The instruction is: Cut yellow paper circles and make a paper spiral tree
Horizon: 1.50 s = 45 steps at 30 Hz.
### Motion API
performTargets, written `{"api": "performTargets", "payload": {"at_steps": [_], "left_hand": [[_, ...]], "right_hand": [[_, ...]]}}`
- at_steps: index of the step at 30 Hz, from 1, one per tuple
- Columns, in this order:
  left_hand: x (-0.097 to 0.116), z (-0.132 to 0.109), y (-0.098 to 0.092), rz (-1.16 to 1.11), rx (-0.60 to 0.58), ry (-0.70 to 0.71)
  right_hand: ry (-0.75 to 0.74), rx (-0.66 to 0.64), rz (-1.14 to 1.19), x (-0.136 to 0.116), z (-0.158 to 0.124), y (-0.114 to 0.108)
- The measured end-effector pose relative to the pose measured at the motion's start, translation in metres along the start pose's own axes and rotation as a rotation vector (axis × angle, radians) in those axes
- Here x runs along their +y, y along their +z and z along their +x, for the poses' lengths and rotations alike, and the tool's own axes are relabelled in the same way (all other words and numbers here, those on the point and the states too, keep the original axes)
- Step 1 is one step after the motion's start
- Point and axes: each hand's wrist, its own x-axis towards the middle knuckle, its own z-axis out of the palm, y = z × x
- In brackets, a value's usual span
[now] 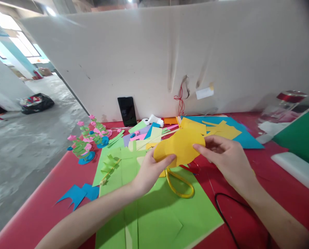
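Note:
Between my two hands is a yellow paper cutout (183, 145) with a rounded, lobed outline, held up above the table. My left hand (151, 166) pinches its left end, thumb on top. At its right edge, my right hand (219, 152) grips the paper between thumb and fingers. Just below the cutout lies a pair of scissors with a yellow handle (181, 186), its blades hidden under the paper. Large green paper sheets (165, 221) spread beneath my hands. A green paper leaf strip on a thin stem (110, 167) rests left of my left hand.
Paper flower models (84, 152) stand at the left table edge, with blue scraps (78, 195) nearer me. A phone (127, 111) leans on the white board. Yellow offcuts (223, 129) lie on blue paper (250, 140). A black cable (227, 221) and clear jar (279, 107) are right.

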Motion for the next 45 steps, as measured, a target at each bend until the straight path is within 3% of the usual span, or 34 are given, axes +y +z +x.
{"api": "performTargets", "payload": {"at_steps": [4, 9, 12, 15, 18, 21, 24, 26, 30, 32, 40, 45], "left_hand": [[0.002, -0.001, 0.001, -0.021, -0.004, -0.012], [0.005, 0.000, 0.003, -0.198, 0.103, -0.140], [0.007, 0.001, 0.003, -0.217, 0.124, -0.155], [0.006, 0.003, 0.002, -0.226, 0.107, -0.151], [0.004, 0.006, -0.001, -0.232, 0.079, -0.142], [0.001, 0.007, -0.003, -0.227, 0.050, -0.138], [0.000, 0.007, -0.003, -0.212, 0.037, -0.156], [0.002, 0.006, -0.002, -0.214, 0.030, -0.181], [0.008, 0.007, 0.000, -0.302, 0.098, -0.262], [0.010, 0.008, 0.000, -0.351, 0.124, -0.287], [0.010, 0.008, 0.003, -0.423, 0.028, -0.262], [0.010, 0.006, 0.002, -0.406, -0.012, -0.196]], "right_hand": [[0.079, -0.095, 0.121, 0.005, 0.001, 0.000], [0.044, 0.123, 0.269, 0.008, 0.006, -0.006], [0.060, 0.149, 0.375, 0.008, 0.013, -0.009], [0.104, 0.082, 0.492, 0.010, 0.018, -0.010], [0.165, -0.064, 0.545, 0.014, 0.017, -0.007], [0.218, -0.214, 0.474, 0.014, 0.009, 0.000], [0.233, -0.263, 0.361, 0.014, 0.001, 0.007], [0.209, -0.189, 0.339, 0.015, 0.001, 0.008], [0.113, 0.098, 0.477, 0.017, 0.012, 0.001], [0.107, 0.137, 0.590, 0.017, 0.018, -0.004], [0.406, -0.096, 0.838, 0.017, 0.017, -0.006], [0.362, -0.241, 0.928, 0.011, 0.013, -0.001]]}}
